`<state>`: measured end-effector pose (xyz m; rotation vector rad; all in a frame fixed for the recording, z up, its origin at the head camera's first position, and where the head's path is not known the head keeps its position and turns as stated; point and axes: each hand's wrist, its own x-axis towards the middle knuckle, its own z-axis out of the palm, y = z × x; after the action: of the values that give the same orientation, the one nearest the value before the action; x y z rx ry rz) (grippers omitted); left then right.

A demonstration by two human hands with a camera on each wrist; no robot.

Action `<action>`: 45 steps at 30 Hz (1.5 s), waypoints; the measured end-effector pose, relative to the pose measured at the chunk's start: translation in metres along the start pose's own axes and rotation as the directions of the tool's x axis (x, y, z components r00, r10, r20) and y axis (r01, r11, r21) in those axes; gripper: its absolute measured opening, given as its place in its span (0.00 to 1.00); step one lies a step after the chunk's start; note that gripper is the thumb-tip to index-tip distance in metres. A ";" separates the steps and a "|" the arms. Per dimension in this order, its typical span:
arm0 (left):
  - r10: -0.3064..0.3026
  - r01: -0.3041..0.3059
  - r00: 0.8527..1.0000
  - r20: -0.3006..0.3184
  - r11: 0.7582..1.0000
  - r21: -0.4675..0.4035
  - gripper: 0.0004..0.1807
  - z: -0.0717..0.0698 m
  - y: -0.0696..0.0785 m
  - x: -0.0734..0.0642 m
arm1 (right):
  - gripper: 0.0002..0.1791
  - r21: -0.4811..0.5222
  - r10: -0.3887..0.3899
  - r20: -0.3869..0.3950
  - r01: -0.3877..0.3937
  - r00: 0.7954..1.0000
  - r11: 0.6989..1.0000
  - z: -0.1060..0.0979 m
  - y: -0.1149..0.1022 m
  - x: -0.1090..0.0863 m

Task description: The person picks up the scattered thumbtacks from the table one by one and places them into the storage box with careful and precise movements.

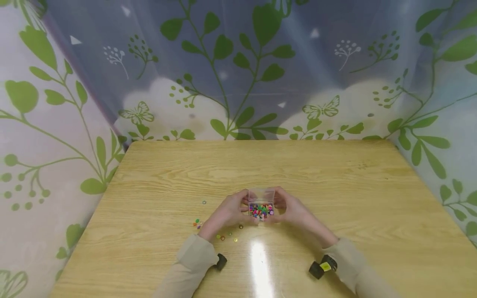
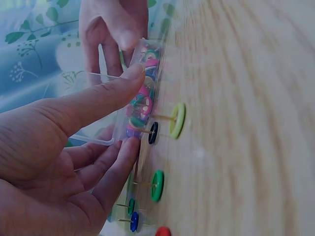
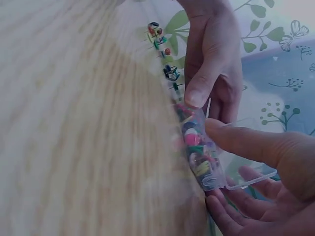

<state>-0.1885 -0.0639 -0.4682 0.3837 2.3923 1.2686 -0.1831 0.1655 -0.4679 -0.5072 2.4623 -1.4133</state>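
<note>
A small clear plastic box (image 1: pixel 261 217) full of colorful thumbtacks (image 1: pixel 261 210) sits on the wooden table with its hinged lid (image 1: pixel 261 194) raised at the back. My left hand (image 1: pixel 230 209) grips the box's left end, thumb along the front and fingers behind and below, as the left wrist view shows. At the opposite end, my right hand (image 1: pixel 292 209) holds it in the same way, its thumb (image 3: pixel 246 142) against the front wall. Loose thumbtacks lie near the left hand, among them a yellow one (image 2: pixel 178 120), a green one (image 2: pixel 157 186) and a blue one (image 2: pixel 134 222).
A small cluster of thumbtacks (image 1: pixel 197 224) lies left of the left wrist, with one more tack (image 1: pixel 204 202) farther back. Several others, including a yellow tack (image 1: pixel 236 240), are in front of the box. A leaf-patterned curtain (image 1: pixel 238 82) surrounds the table (image 1: pixel 335 174) at the back and sides.
</note>
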 end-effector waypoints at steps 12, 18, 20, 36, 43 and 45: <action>0.008 -0.008 1.000 -0.014 0.999 0.036 0.35 -0.001 0.002 -0.002 | 0.40 0.027 0.062 0.023 -0.063 0.998 0.998 0.004 0.008 0.004; 0.067 -0.066 0.998 -0.006 0.985 0.157 0.36 -0.018 0.011 -0.013 | 0.38 0.029 0.062 0.035 -0.063 0.997 0.998 0.005 0.008 0.005; 0.087 -0.078 0.995 -0.044 0.982 0.172 0.33 -0.032 0.010 -0.020 | 0.38 0.023 0.060 0.035 -0.060 0.998 0.998 0.005 0.007 0.006; 0.097 0.127 0.925 -0.369 0.834 0.537 0.04 -0.092 -0.028 -0.047 | 0.39 0.004 0.083 0.041 -0.083 0.996 0.996 0.004 0.008 0.005; 0.045 0.168 0.924 -0.379 0.844 0.509 0.05 -0.085 -0.031 -0.047 | 0.39 0.007 0.080 0.049 -0.080 0.996 0.997 0.004 0.006 0.004; 0.036 0.175 0.921 -0.389 0.853 0.492 0.04 -0.084 -0.033 -0.047 | 0.39 0.011 0.078 0.051 -0.079 0.996 0.997 0.004 0.005 0.004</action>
<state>-0.1881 -0.1630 -0.4427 0.1987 3.0554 0.6817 -0.1860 0.1629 -0.4749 -0.4326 2.4045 -1.3684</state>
